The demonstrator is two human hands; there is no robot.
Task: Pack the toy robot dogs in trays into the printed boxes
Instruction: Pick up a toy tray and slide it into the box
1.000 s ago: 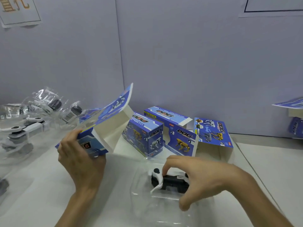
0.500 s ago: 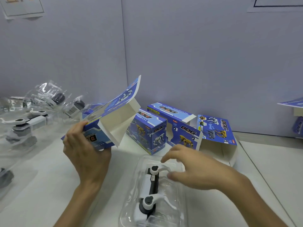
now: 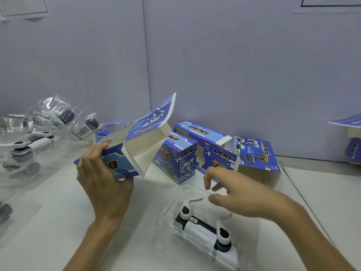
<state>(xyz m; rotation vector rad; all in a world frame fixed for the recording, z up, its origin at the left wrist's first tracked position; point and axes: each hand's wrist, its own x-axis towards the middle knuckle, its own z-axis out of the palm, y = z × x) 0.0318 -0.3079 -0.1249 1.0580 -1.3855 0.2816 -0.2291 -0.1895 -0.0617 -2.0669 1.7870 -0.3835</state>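
My left hand [image 3: 101, 178] grips a blue printed box [image 3: 134, 141] above the table, its white open end facing right and its flap raised. A white and black toy robot dog [image 3: 203, 227] lies in a clear plastic tray [image 3: 168, 239] on the table in front of me. Just above the far end of that tray hovers my right hand [image 3: 234, 194], fingers spread, nothing in it.
Three more printed boxes stand behind: a closed one [image 3: 175, 157], and two open ones [image 3: 211, 145] [image 3: 257, 159]. Several toy dogs in clear trays [image 3: 25, 145] are piled at the left. A grey wall is close behind. Another box [image 3: 351, 137] sits at the right edge.
The tray with the dog has turned and slid nearer to me. My right hand has let go of it and risen above it. The box in my left hand lifted slightly.
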